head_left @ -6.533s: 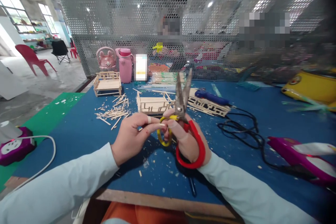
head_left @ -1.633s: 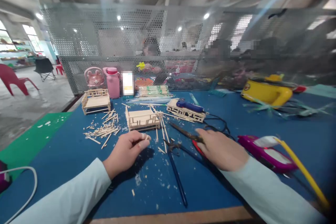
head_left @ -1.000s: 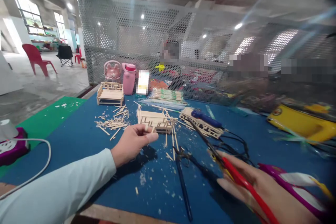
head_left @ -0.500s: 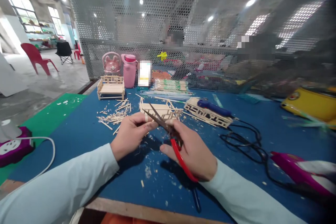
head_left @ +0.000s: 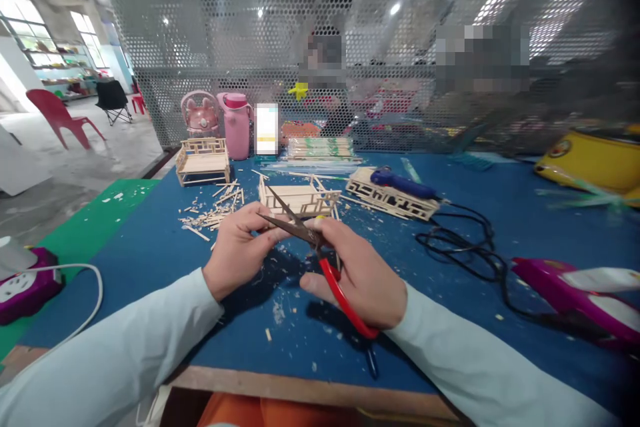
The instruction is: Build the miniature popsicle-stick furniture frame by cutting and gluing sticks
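My right hand (head_left: 363, 273) grips red-handled scissors (head_left: 320, 253) with the blades parted and pointing up-left toward my left hand (head_left: 237, 247). My left hand is closed in a pinch, its fingertips meeting the blades; whatever it pinches is too small to make out. Both hands hover above the blue mat (head_left: 150, 247), just in front of a small wooden stick frame (head_left: 297, 199). Wood chips lie scattered on the mat below the hands.
A pile of cut sticks (head_left: 213, 213) lies to the left, a finished stick bench (head_left: 203, 160) behind it. A blue glue gun (head_left: 397, 181) rests on another frame (head_left: 390, 197), its black cord (head_left: 465, 247) coiled to the right. A purple power strip (head_left: 25, 280) sits far left. People sit behind the mesh screen (head_left: 350, 47).
My right hand picked the scissors up off the mat and brought them to my left hand. The blades have swung closer to the left fingertips over the last half second.
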### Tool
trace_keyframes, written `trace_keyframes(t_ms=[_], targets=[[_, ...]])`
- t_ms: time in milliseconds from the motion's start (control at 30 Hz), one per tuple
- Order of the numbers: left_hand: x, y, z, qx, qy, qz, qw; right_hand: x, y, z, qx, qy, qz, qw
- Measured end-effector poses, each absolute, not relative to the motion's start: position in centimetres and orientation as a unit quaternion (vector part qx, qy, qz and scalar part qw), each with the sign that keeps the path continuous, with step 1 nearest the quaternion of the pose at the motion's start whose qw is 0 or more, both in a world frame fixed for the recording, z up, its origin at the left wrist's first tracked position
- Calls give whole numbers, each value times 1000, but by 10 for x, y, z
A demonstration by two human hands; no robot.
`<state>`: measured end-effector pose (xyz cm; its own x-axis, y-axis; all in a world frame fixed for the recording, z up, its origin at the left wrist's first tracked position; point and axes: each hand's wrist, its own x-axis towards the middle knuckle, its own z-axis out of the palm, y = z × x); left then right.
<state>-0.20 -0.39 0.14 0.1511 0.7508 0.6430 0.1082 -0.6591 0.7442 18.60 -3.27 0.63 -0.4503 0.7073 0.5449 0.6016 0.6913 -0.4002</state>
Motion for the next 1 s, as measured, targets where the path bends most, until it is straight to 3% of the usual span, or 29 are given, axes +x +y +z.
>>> trace_keyframes(t_ms=[600,1000], targets=[[-3,-9,4,756,292,549,205,185,-38,3,-409,-841,-13,354],[1,-7,4,736,313,541,260,184,-34,16,-446,-834,59,319]])
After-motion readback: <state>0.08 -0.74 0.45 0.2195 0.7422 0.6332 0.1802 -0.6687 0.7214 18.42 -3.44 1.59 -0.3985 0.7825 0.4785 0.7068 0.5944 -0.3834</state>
